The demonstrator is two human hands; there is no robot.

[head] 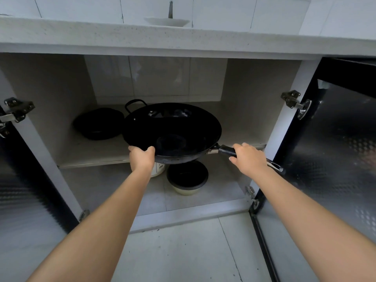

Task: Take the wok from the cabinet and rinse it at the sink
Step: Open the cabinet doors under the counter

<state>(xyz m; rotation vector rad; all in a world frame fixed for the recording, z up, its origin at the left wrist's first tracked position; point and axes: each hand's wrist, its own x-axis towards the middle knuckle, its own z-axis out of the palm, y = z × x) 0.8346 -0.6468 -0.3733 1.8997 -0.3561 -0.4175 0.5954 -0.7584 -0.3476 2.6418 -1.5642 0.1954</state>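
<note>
I had the wok (172, 132) half off the cabinet shelf (91, 157), left grip (141, 156) clamped on its near rim, right grip (247, 158) closed round the handle. Risk: it could tip and clip the pot (187, 177) below, or knock the tabletop (122, 37) edge on lifting.

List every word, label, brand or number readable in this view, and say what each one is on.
None can be read.
The wok, held by the left hand at its rim and the right hand on its handle, shows no marking.
The dark pan on the shelf and the bowl below show none.
The white appliance under the wok is mostly hidden; any print is too small to tell.
</note>
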